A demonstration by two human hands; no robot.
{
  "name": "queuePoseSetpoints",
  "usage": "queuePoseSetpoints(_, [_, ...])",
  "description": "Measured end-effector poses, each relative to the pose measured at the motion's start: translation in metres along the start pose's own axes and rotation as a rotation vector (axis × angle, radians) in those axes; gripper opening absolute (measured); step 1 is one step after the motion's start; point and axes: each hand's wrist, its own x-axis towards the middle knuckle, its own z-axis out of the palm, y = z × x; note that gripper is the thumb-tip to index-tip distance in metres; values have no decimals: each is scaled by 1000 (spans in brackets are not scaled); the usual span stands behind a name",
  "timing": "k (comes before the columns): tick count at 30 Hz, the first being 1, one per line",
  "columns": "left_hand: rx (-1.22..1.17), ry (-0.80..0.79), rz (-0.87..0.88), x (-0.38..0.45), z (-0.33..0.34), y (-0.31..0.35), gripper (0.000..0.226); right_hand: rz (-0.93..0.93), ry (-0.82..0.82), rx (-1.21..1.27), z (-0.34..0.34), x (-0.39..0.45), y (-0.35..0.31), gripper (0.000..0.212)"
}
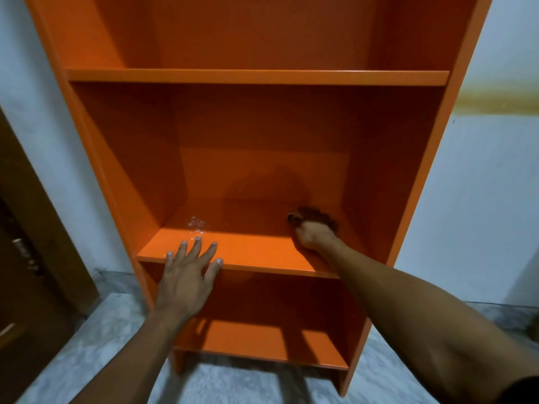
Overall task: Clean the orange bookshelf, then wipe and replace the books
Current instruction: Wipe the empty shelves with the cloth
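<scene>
Orange bookshelf [96, 182] stands bookless before me; my right hand [313, 236] grips a brown cloth [312, 217] on its middle shelf [256, 252], left hand [186, 275] flat, fingers spread. Droplets [197, 223] near my left fingertips could smear or drip if my wiping misses them.

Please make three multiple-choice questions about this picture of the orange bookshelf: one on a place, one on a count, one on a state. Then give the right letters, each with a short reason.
1. Where on the middle shelf board is the hand with the cloth?
A. Right side, toward the back
B. Left front edge
C. On the board below

2. How many books stand on the bookshelf?
A. Three
B. One
C. None

3. How does the left hand lie?
A. Curled in a fist
B. Fingers spread straight on the board's front edge
C. Pinching the cloth

Answers:
1 A: the right hand grips the dark cloth near the right wall, deep in the compartment.
2 C: every visible compartment holds no book.
3 B: its fingers rest flat and apart, holding nothing.
</scene>
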Motion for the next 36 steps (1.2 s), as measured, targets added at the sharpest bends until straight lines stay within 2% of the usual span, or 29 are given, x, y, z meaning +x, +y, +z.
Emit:
queuePoseSetpoints(4, [-102,-6,-29,0,-3,-2,53,-212,11,-81,18,-33,-31,50])
queuePoseSetpoints(6, [-132,4,-89,0,-6,-6,53,-341,4,-91,30,-51,-42,50])
queuePoseSetpoints(9, [-31,1,-196,-3,-8,-16,57,-551,-14,-120,41,-69,-52,44])
queuePoseSetpoints(11, [14,-8,-244,-4,-10,-20,60,-675,-51,-80,45,-81,-59,46])
queuePoseSetpoints(13, [31,-8,-271,-3,-13,-21,62,-818,-118,-7,46,-92,-65,59])
queuePoseSetpoints(16, [54,3,-286,-3,-15,-27,63,-990,-152,207,36,-94,-73,62])
queuePoseSetpoints(18, [49,7,-288,-4,-14,-33,62,-965,-30,327,26,-80,-76,62])
queuePoseSetpoints(20, [36,13,-275,-5,-13,-37,61,-817,89,415,17,-51,-73,59])
queuePoseSetpoints(22, [26,22,-263,-5,-10,-40,60,-648,113,413,17,-14,-62,51])
queuePoseSetpoints(24, [4,33,-264,-5,-8,-40,59,-438,107,252,25,24,-51,35])
queuePoseSetpoints(26, [-6,44,-261,-5,-6,-40,59,-215,85,40,36,52,-51,35])
queuePoseSetpoints(27, [-9,50,-259,-5,-6,-41,59,-181,62,-14,41,61,-55,36])
queuePoseSetpoints(31, [-37,32,-243,-6,-6,-42,60,-337,-28,-28,57,74,-91,41])
queuePoseSetpoints(33, [-79,20,-225,-9,-10,-45,60,-433,-70,-34,62,64,-108,36])
queuePoseSetpoints(36, [-311,140,-190,-18,-23,-56,52,-568,-210,-40,70,31,-123,40])
